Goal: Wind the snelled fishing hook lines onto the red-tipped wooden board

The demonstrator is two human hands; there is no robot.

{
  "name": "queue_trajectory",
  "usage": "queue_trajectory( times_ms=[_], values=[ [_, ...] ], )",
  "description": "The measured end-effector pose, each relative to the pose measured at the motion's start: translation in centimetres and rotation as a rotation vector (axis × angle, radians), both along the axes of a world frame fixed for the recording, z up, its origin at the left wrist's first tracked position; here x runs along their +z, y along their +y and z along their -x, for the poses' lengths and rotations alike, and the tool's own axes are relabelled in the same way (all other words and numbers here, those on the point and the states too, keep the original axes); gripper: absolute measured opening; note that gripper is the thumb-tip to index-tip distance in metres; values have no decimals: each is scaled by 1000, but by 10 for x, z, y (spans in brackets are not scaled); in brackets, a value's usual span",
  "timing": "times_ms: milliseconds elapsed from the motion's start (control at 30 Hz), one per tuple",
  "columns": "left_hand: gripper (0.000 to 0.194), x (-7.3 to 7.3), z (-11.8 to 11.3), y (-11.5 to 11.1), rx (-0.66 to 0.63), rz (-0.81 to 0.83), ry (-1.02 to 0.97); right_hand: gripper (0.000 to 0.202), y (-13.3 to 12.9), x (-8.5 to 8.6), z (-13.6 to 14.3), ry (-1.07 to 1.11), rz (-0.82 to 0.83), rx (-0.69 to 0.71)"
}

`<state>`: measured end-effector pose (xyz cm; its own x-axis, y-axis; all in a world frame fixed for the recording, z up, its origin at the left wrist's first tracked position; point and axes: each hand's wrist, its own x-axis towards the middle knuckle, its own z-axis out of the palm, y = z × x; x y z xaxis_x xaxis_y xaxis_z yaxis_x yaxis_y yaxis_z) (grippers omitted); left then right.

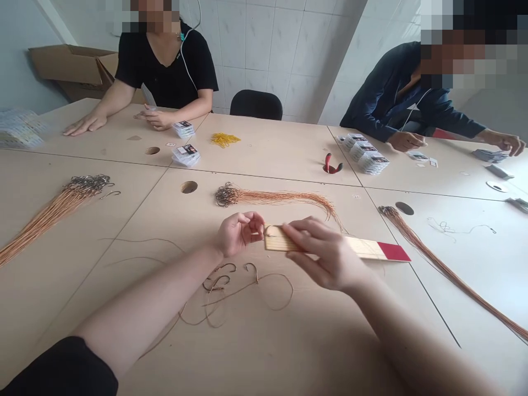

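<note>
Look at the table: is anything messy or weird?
Yes, a bit: just this side of the wearer's left hand, a few hooks lie loose, their lines looping untidily, while the bundle beyond is gathered together. Also, red handles poke oddly from a table hole.

Three bundles of copper-coloured hooked lines (45,218) (280,198) (438,263), one red-ended pale wooden board (363,248), one tangled yellow heap (225,139) and one black chair (256,104) are seen.
</note>
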<state>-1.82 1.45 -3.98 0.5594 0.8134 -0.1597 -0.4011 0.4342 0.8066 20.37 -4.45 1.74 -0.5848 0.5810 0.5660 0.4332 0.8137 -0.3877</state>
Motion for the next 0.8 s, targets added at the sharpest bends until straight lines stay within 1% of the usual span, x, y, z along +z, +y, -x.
queue_trajectory(
  times_ms=[67,133,200,267,367,433,500,633,733,800],
  values=[
    [22,3,-2,-1,161,-95,2,40,6,-22,10,-143,17,-14],
    [19,4,-4,-1,330,-230,71,38,11,-42,15,-251,19,-69],
    [15,3,-3,0,451,-389,235,37,15,-57,16,-306,-1,-133],
    [14,2,-2,-1,489,-549,462,37,19,-65,16,-333,-14,-182],
    [17,3,-1,-6,448,-777,782,37,21,-67,15,-359,9,-227],
    [22,4,-1,-9,386,-933,915,37,22,-66,15,-368,43,-250],
    [29,5,-3,-11,313,-1051,1003,34,22,-65,17,-365,77,-265],
    [39,5,-8,-13,202,-1136,1133,31,21,-66,18,-346,112,-263],
    [37,4,-10,-13,161,-1165,1187,35,22,-69,18,-322,116,-261],
    [35,2,-10,-13,156,-1181,1208,39,22,-70,18,-301,114,-261]
  ],
)
